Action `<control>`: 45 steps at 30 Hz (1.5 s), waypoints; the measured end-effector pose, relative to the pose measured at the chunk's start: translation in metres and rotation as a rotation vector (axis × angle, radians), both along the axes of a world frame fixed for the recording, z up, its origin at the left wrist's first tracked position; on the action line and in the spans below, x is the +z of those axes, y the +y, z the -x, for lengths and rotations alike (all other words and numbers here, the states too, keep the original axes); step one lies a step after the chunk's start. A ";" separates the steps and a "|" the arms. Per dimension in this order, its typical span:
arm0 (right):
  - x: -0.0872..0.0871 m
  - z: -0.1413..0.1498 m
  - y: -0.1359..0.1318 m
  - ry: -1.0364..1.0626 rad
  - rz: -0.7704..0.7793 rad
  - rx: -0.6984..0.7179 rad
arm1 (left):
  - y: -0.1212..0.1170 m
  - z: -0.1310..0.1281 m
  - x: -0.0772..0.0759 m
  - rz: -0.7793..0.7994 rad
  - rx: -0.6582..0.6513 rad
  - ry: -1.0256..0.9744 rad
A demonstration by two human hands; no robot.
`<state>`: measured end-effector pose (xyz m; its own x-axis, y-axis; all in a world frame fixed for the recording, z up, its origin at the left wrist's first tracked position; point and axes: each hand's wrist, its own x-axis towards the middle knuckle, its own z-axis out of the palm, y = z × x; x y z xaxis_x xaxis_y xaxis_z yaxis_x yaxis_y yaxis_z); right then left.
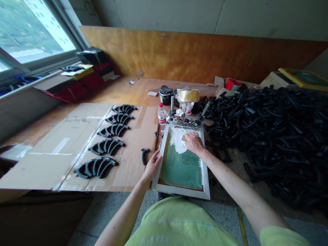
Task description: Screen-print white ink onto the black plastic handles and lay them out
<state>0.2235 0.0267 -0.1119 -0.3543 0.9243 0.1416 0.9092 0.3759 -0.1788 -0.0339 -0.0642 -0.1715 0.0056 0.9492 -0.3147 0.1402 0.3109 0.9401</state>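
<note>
A screen-printing frame (206,177) with a green mesh lies in front of me, white ink smeared at its far end. My right hand (193,142) is closed over something in the white ink, likely a squeegee, mostly hidden by the fingers. My left hand (153,165) grips the frame's left edge. One loose black curved plastic piece (145,155) lies on the cardboard just left of that hand.
Several fanned groups of black curved pieces (106,146) lie in a row on flattened cardboard (64,150). A large heap of the same pieces (276,130) fills the right. A small bottle (161,114), a black ink tub (166,94) and a tape roll (188,95) stand behind the frame.
</note>
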 end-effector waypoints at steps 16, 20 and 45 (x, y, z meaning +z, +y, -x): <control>-0.005 -0.014 -0.034 0.170 -0.070 0.387 | -0.001 -0.002 0.016 0.026 0.064 -0.033; 0.007 -0.015 -0.022 0.227 -0.033 0.361 | -0.002 -0.002 0.030 0.048 0.075 -0.094; -0.017 0.002 -0.074 0.219 -0.058 0.068 | -0.009 -0.072 0.065 0.339 -0.069 -0.427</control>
